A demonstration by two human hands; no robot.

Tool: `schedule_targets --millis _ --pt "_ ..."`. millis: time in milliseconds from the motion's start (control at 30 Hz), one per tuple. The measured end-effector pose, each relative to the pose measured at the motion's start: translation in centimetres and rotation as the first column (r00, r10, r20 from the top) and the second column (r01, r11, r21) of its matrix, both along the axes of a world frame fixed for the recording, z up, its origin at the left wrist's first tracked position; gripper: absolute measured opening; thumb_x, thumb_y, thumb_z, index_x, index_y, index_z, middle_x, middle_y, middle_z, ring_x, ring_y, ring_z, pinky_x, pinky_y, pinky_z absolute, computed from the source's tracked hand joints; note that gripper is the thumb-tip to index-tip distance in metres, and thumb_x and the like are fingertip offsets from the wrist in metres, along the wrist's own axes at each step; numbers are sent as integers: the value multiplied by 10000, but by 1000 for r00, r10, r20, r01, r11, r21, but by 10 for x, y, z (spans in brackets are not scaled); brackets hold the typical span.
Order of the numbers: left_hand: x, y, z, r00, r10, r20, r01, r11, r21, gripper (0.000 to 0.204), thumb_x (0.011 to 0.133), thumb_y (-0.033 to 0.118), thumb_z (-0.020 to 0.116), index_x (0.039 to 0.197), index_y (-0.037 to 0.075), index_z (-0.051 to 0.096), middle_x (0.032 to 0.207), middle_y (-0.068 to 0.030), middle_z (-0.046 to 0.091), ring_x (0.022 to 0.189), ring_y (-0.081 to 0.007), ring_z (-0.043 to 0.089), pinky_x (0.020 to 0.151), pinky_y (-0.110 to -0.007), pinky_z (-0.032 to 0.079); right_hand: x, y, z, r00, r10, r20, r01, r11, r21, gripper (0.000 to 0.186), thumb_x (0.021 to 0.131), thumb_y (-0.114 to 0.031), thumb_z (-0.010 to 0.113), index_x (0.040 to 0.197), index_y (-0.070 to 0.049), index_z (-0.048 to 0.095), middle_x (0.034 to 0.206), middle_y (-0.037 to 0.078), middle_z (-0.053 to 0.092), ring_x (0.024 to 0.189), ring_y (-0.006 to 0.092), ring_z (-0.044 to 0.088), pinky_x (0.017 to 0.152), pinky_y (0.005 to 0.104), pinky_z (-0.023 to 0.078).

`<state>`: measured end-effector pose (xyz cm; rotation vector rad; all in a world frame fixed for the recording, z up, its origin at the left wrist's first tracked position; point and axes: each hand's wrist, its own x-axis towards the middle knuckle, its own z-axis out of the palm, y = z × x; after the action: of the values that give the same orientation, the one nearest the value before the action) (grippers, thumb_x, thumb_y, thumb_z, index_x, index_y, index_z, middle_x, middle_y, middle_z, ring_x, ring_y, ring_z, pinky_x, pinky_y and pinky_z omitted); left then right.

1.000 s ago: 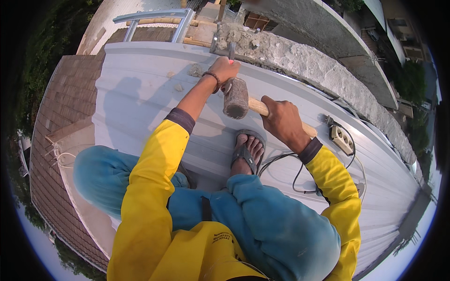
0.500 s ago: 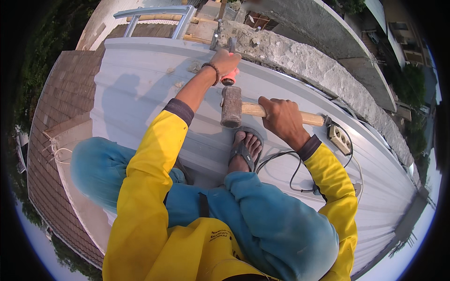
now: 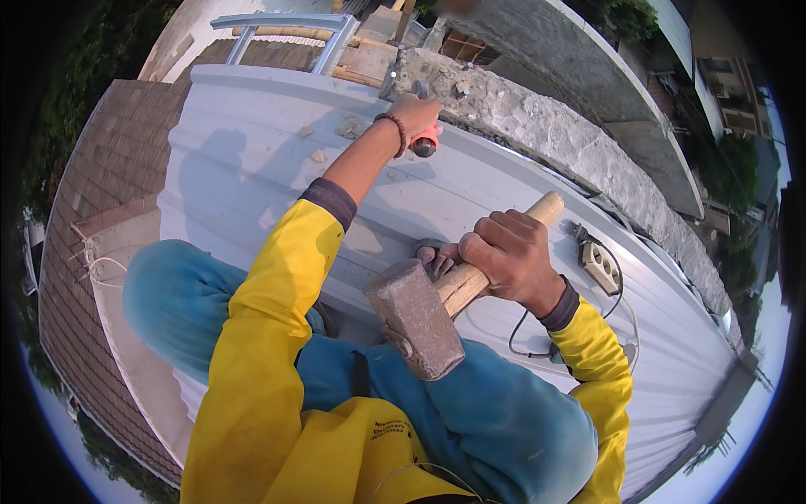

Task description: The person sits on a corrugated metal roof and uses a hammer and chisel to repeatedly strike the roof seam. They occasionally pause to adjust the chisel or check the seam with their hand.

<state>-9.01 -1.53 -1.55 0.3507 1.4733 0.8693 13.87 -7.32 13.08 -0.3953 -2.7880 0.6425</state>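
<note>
My left hand is closed around a chisel with a pink-orange hand guard. The chisel's dark round butt points toward me, and its far end is at the broken edge of a concrete wall; the contact itself is hidden. My right hand grips the wooden handle of a sledgehammer. Its blocky, dusty head is raised over my bent knee, apart from the chisel, and partly covers my sandalled foot.
Ribbed light metal roofing lies under me, with concrete crumbs on it. A power strip and cables rest to the right. A metal frame stands at the far left, and brown roof tiles slope away at the left.
The sledgehammer has swung back from near the chisel toward my body, its head now lower in view and larger. My left hand and the chisel have shifted slightly right.
</note>
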Motion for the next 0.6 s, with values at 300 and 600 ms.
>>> schedule_targets --millis 300,600 --pt "-2 2 -2 999 -31 15 31 999 22 257 884 218 628 876 -34 579 825 -84 590 679 -171 647 503 -336 539 -7 20 -44 806 -345 481 414 909 -42 279 713 -57 653 988 -107 648 777 132 696 699 399 661 598 495 507" --pt "-2 5 -7 1000 -7 -2 7 1000 12 247 851 148 565 928 -83 605 823 -151 668 683 -212 700 537 -351 549 -1 24 -12 962 272 -13 -267 953 146 156 757 -194 762 834 -173 628 638 -7 469 527 217 528 478 380 433"
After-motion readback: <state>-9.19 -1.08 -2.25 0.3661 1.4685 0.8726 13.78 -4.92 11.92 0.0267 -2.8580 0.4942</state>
